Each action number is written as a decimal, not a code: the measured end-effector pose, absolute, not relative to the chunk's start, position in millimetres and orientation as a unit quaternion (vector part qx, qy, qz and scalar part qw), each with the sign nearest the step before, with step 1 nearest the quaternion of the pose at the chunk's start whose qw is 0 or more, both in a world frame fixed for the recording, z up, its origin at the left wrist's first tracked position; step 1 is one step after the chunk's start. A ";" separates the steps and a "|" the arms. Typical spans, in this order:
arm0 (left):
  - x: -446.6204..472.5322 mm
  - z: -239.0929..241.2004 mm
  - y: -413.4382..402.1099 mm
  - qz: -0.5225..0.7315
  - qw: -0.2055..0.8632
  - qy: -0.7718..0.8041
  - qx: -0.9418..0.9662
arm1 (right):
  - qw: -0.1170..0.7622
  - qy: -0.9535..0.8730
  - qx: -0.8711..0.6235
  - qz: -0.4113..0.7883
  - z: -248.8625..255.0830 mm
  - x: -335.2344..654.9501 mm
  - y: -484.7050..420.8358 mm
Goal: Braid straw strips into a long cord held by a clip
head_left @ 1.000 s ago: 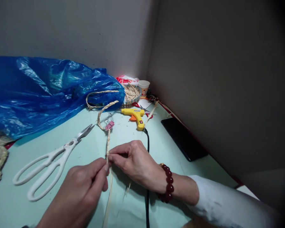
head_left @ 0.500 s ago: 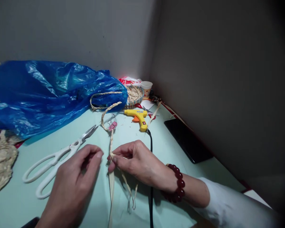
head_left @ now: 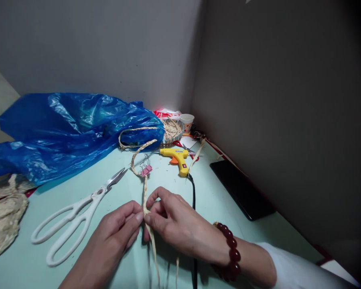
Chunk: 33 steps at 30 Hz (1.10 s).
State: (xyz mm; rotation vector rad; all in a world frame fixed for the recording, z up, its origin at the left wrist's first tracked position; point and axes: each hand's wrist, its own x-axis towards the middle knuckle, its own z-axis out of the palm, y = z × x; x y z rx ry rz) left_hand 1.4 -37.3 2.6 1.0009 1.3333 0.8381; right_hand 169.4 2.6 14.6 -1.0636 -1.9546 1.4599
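Over the pale-green tabletop (head_left: 216, 206), the left hand (head_left: 117, 228) and right hand (head_left: 177, 224) narrowly pinched the slim beige fibre braid (head_left: 145, 192) between thumbs and fingertips, nearer than the small pink binder clip (head_left: 146, 171).

Grey wall (head_left: 93, 48) behind — darker, shadowed wall (head_left: 273, 100) meeting it at right — pale green tabletop (head_left: 212, 204) below.

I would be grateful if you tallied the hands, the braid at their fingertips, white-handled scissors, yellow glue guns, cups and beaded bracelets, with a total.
Hands: 2 (left hand, right hand)
Braid: 1
White-handled scissors: 1
Yellow glue gun: 1
Cup: 1
Beaded bracelet: 1
Total: 7
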 end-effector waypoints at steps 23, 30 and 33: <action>2.6 6.0 -35.8 0.353 0.623 0.583 0.384 | 0.350 -0.919 -0.156 -0.090 -16.1 151.2 -20.8; -3.9 7.0 -34.1 0.327 0.620 0.580 0.415 | 0.344 -0.801 -0.402 0.279 26.7 168.0 -4.6; -4.3 8.5 -33.2 0.313 0.610 0.569 0.454 | 0.237 -0.736 -0.368 0.516 28.3 171.3 8.2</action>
